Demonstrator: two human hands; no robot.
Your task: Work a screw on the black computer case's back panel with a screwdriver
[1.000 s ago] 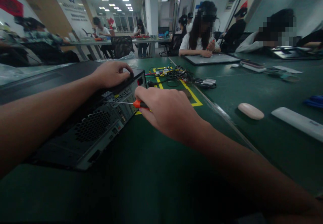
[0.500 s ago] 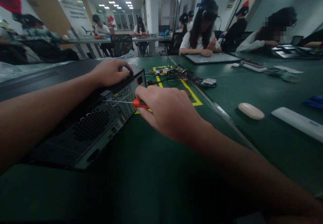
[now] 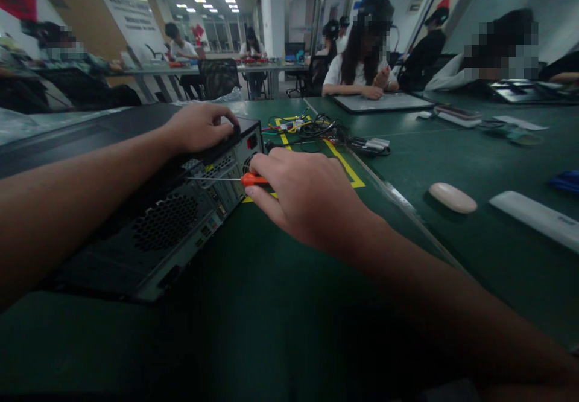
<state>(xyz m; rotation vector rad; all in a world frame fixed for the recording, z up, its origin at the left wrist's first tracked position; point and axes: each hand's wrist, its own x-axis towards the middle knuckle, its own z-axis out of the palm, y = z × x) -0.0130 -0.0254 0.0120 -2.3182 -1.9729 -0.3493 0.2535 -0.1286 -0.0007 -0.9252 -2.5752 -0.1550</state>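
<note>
A black desktop computer case lies on the green table with its metal rear panel turned toward me, showing a honeycomb vent and ports. On its top near the far rear edge rests my left hand, fingers curled down against the edge. My right hand pinches the orange handle of a screwdriver between thumb and fingers. The thin shaft runs left, roughly level, to the upper part of the rear panel. Whether the tip sits in a screw is too small to tell.
A bundle of cables lies beyond the case inside yellow tape. To the right are a pale rounded mouse-like object and a long white object. Across the table a person works over a flat panel.
My right fingers have shifted on the screwdriver, with the thumb straighter and more of the orange handle showing. The shaft stays at the rear panel; my left hand keeps its place.
</note>
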